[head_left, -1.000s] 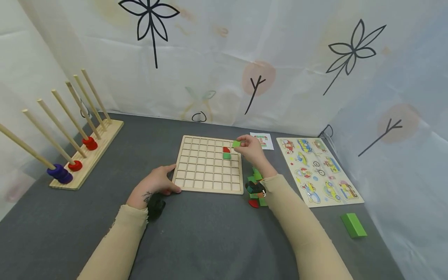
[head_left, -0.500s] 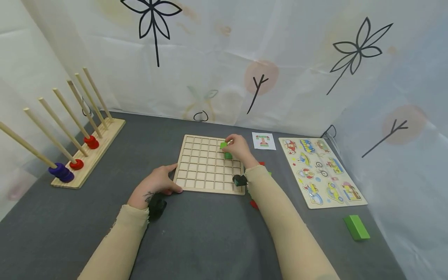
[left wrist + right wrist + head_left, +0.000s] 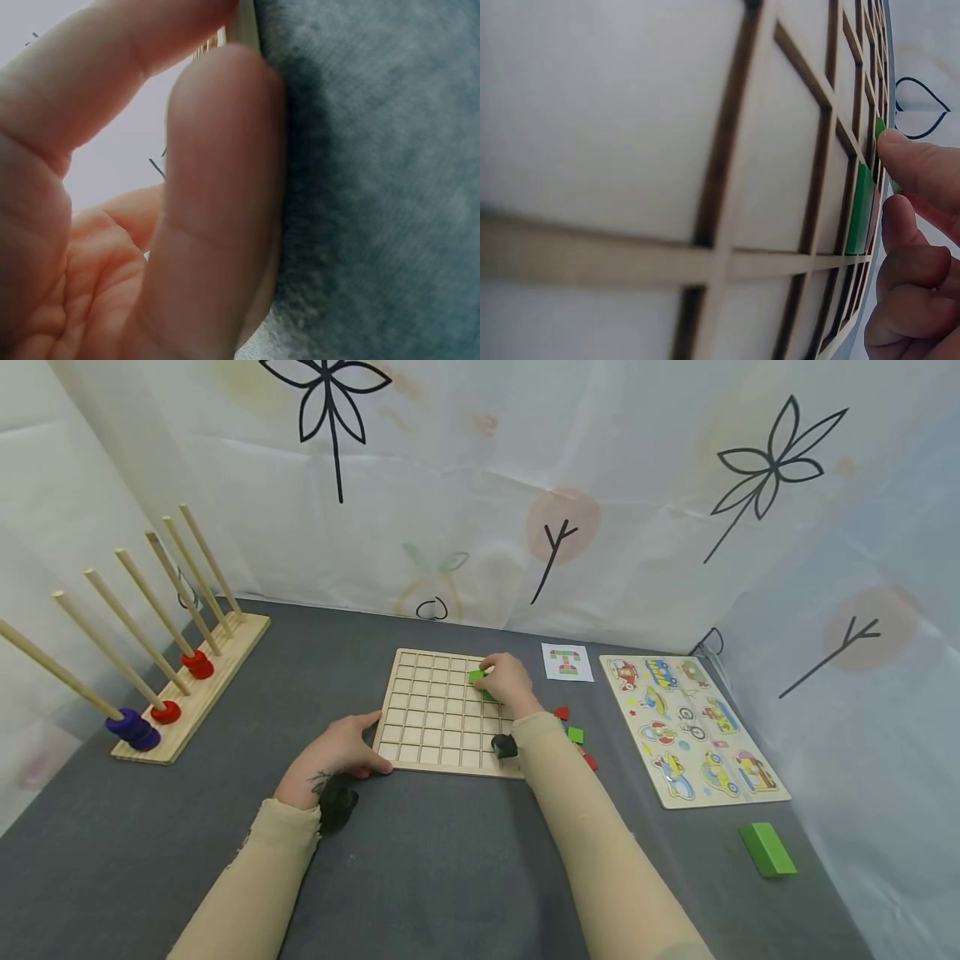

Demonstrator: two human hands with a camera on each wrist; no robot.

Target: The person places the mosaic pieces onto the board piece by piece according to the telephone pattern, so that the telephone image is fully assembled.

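Note:
A wooden grid board (image 3: 420, 727) lies on the dark table in the middle of the head view. At its near-left corner, my left hand (image 3: 337, 747) holds the edges between thumb and fingers. My right hand (image 3: 510, 683) pinches a green square tile (image 3: 476, 677) over the far right part of the grid. In the right wrist view, thumb and fingertip touch this green tile's edge. Beside it, another green tile (image 3: 859, 210) and a red piece (image 3: 872, 217) sit in grid cells. The right hand hides the red piece in the head view.
Right of the board lie loose red pieces (image 3: 561, 713) and green tiles (image 3: 575, 735), partly behind my right sleeve. A pattern card (image 3: 567, 662), a picture puzzle board (image 3: 686, 760) and a green block (image 3: 768, 850) are farther right. A peg stand (image 3: 217, 668) with rings stands left.
My right hand has moved left with the green tile, from the board's far right edge to over the grid. The pattern card has come into full view. The left hand stays at the corner.

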